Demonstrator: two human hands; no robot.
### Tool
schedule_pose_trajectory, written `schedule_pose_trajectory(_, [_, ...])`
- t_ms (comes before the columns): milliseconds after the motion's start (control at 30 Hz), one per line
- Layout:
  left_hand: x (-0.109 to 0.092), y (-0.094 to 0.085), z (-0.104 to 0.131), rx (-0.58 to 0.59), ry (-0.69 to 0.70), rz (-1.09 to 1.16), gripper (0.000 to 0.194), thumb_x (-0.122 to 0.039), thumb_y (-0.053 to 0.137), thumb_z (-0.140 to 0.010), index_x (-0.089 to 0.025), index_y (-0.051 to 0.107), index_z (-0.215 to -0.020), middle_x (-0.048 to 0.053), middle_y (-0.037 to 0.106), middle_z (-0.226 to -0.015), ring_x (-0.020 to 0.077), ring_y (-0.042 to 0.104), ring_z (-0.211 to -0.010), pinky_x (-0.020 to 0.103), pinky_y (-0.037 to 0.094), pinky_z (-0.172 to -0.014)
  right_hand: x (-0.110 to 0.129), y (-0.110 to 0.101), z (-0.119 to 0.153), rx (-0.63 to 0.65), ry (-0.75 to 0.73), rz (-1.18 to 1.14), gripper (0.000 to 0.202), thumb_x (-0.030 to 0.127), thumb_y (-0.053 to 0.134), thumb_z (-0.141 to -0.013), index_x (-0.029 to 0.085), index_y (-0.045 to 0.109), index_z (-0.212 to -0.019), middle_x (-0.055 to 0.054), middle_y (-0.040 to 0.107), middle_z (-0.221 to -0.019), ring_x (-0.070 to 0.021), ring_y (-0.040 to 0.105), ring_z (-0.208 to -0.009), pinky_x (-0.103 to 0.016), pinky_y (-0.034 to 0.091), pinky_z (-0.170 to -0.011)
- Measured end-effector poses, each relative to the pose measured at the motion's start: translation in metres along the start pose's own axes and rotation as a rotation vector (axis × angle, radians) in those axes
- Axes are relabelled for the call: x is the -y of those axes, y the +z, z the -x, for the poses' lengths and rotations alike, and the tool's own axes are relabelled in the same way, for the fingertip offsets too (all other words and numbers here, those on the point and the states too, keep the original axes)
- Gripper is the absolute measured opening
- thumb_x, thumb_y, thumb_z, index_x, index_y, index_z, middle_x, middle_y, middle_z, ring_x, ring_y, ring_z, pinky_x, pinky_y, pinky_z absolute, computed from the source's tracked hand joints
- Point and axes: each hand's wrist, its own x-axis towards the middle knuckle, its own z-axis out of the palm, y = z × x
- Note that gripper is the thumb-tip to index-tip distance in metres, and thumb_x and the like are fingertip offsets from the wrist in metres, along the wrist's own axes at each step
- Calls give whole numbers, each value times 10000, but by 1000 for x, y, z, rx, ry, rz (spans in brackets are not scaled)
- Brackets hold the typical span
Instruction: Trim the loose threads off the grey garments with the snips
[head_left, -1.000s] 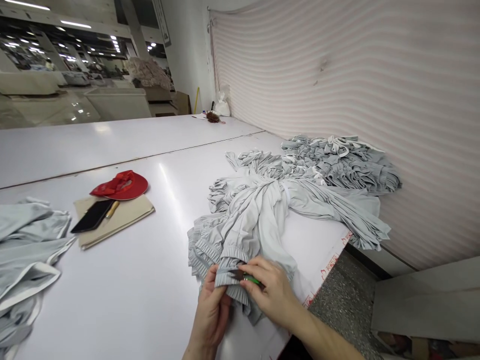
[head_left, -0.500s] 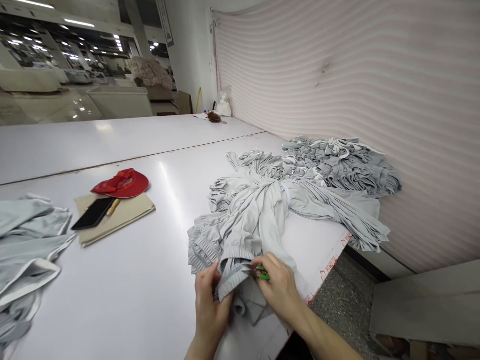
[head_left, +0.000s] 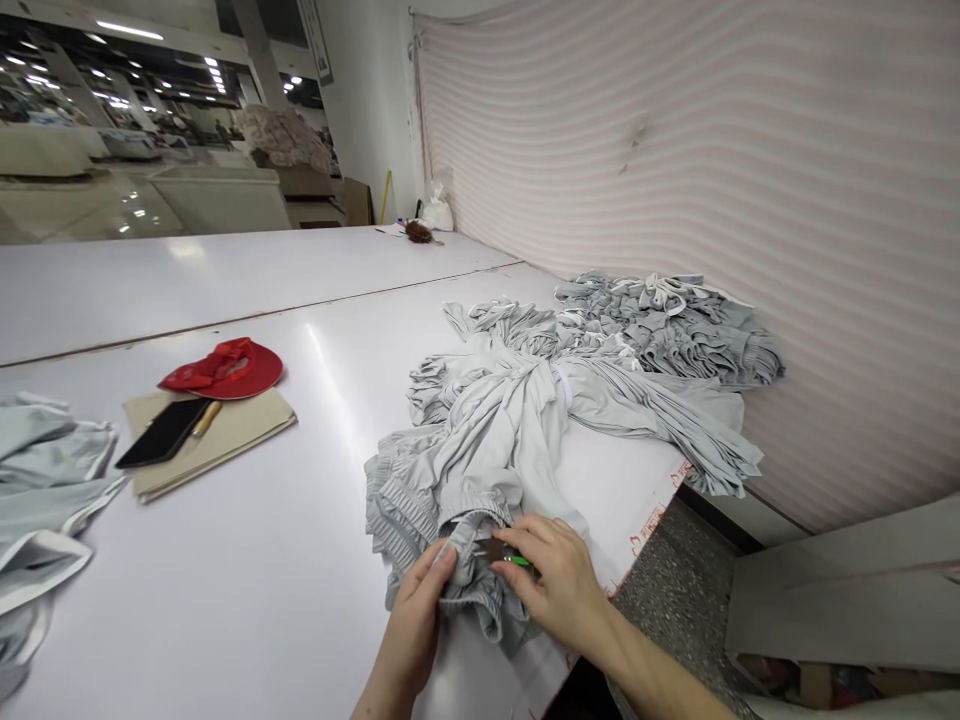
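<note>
Light grey garments with gathered elastic bands [head_left: 405, 490] lie bunched at the table's near edge. My left hand [head_left: 416, 610] is closed on the elastic waistband [head_left: 463, 560] of one garment, thumb on top and fingers underneath. In my right hand [head_left: 559, 575] are small thread snips [head_left: 516, 560] with a green handle, gripped between thumb and fingers. Their dark blades point left and lie at the inside of the waistband; whether they touch the cloth I cannot tell. The garments' long parts are gathered by a white tie [head_left: 564, 385] farther back.
A darker grey garment pile [head_left: 690, 330] lies by the striped sheet [head_left: 675, 150] on the right. On the left are a red cap [head_left: 225, 370], a black phone [head_left: 165, 432], folded beige cloth [head_left: 225, 460] and more grey garments [head_left: 52, 480]. The table edge [head_left: 649, 530] drops at right.
My left hand has shifted its hold on the waistband, with the thumb now laid over it. The snips have moved slightly left and down with my right hand. The view has turned a little right.
</note>
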Motion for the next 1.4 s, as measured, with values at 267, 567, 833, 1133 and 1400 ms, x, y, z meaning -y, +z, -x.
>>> schedule_pose_trajectory(267, [-2,4,3,38,23,3,450,-494,734,-713,-185,741,-1041,85,736,-1034,284,630,-1027,380,479,-931,4,6,-7,-108,-89,74,195,282,538,-954,195,670,-1068,-67,694,-896,-203,628,-759,-325,398,-662])
schedule_pose_trajectory(567, [-6,6,4,85,-21,85,444,-456,746,-730,-183,732,-1080,92,726,-1056,295,608,-1073,390,466,-938,0,-1,-7,-166,-152,97,226,318,512,-978,184,661,-1082,-55,691,-884,-193,615,-754,-315,383,-653])
schedule_pose_trajectory(833, [-4,6,4,97,-43,135,408,-423,764,-723,-212,735,-1071,65,730,-1054,272,589,-1112,350,454,-947,1,3,-11,-182,-167,102,232,332,506,-980,181,663,-1060,-55,695,-876,-195,616,-738,-318,382,-640])
schedule_pose_trajectory(1133, [-7,11,5,95,-49,134,396,-425,785,-693,-212,750,-1025,57,744,-1001,261,610,-1070,323,481,-905,-5,1,-15,-185,-20,-117,238,336,532,-963,188,687,-1067,-63,698,-900,-188,658,-791,-297,488,-671])
schedule_pose_trajectory(1400, [-4,13,4,60,-13,119,398,-434,773,-702,-195,745,-1019,61,742,-992,266,623,-1045,343,479,-910,0,-10,-10,-73,-103,38,202,315,580,-935,195,693,-1052,-56,710,-910,-196,649,-763,-318,443,-664])
